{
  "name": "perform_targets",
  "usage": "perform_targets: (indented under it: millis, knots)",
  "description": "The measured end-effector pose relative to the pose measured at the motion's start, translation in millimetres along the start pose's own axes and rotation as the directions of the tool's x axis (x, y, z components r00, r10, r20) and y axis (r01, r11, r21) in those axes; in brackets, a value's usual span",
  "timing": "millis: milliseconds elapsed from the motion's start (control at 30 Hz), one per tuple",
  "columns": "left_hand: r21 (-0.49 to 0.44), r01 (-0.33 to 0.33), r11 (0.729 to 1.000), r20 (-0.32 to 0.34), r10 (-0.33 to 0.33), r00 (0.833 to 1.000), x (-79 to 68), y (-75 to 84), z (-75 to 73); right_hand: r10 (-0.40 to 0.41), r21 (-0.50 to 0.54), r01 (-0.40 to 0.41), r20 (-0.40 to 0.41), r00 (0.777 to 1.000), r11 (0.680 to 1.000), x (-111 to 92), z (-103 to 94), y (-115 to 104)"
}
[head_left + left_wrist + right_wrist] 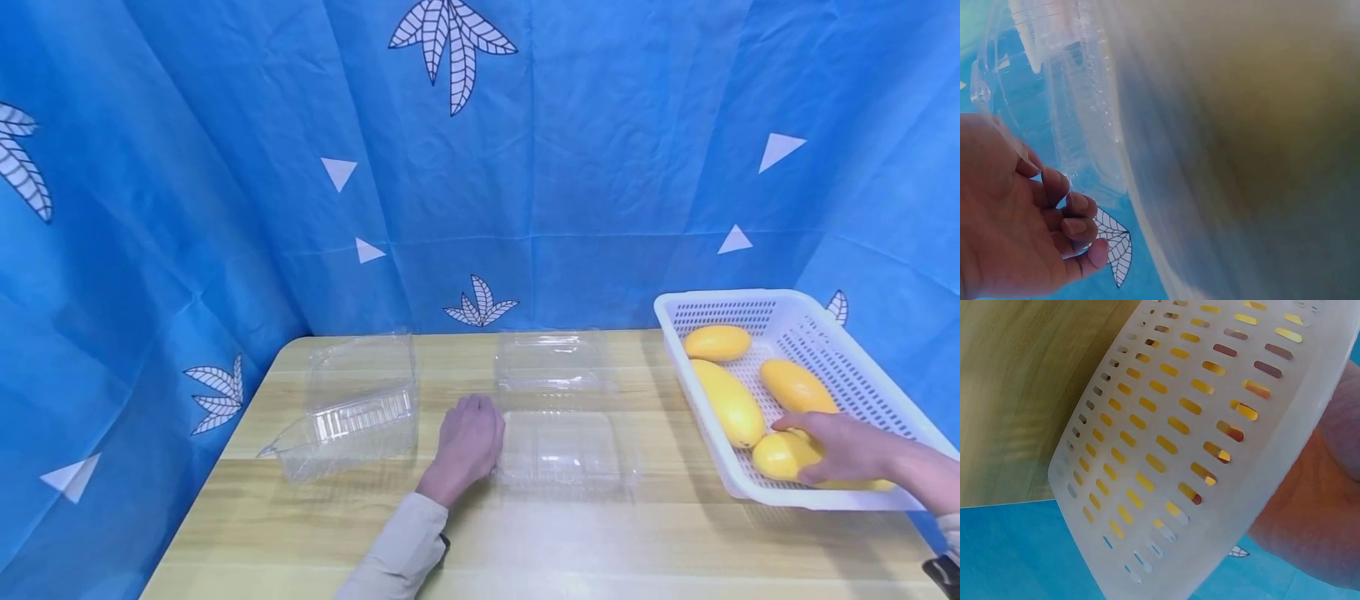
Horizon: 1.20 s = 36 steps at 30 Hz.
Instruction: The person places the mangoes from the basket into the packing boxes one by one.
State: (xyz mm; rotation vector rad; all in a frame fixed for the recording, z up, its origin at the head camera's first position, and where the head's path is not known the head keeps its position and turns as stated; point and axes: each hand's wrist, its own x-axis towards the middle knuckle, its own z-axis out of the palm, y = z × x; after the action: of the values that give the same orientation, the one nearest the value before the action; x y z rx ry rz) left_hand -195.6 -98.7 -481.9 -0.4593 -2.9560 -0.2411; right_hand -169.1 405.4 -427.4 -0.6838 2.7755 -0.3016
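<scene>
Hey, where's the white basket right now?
In the head view, the white basket sits at the right end of the table, right of the clear containers, with the right hand gripping a yellow fruit inside it.

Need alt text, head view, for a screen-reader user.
A person's right hand grips a yellow fruit in a white basket of similar fruits, at right. Their left hand is at the left edge of an open clear container; a second container stands farther left on the table.
</scene>
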Motion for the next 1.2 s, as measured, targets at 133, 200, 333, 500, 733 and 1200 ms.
perform_targets:
  millis: [133,200,333,500,733,1200]
  knots:
    - [-0.001,0.009,1.000,0.014,-0.009,1.000,5.7,-5.0,-1.0,0.000,0.005,0.000,0.003,1.000,1.000,1.2,1.5,-0.4]
    - [-0.012,0.008,1.000,0.014,-0.008,1.000,8.7,-7.4,-1.4,0.010,0.007,-0.010,0.004,1.000,1.000,1.6,2.1,-1.0]
    - [-0.053,0.008,0.999,0.014,-0.007,1.000,13.7,-12.0,-1.1,0.027,0.022,-0.028,0.012,1.000,0.999,1.4,2.2,-3.2]
    - [-0.141,0.011,0.990,0.025,-0.008,1.000,14.4,-16.2,1.0,0.032,0.024,-0.033,0.024,0.999,0.999,3.3,0.2,-5.5]
    - [-0.146,0.007,0.989,0.023,-0.004,1.000,13.3,-14.3,2.2,0.044,0.029,-0.046,0.052,0.998,0.999,5.9,-1.6,-8.1]
    - [-0.083,0.008,0.997,0.029,-0.006,1.000,10.5,-13.1,0.9,0.054,-0.066,-0.062,-0.119,0.991,0.996,5.9,-0.1,-11.4]
